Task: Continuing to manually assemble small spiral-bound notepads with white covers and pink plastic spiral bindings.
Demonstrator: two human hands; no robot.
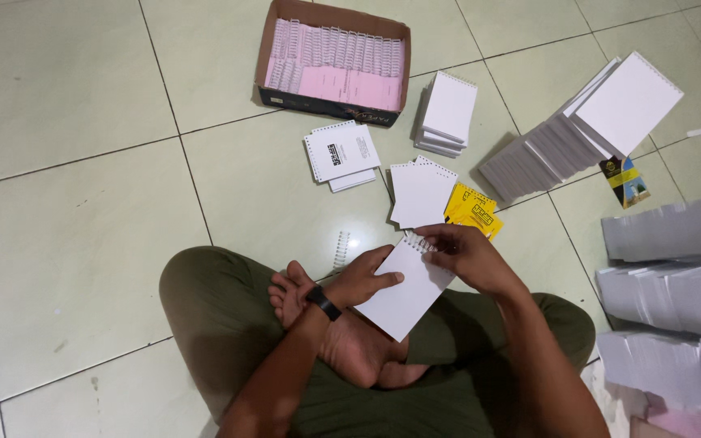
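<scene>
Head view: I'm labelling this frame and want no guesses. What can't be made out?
- Notepad top edge: right hand covers the binding, head view.
- Left hand fingers under the notepad: hidden by the pad.
- Paper stacks at right: cut off by the frame edge.
- Loose coil on the floor: too small for detail.
- Box contents: rear wall hides the far row.

Both hands (415, 264) hold a white notepad (406, 292), apparently at its wire binding.
</scene>
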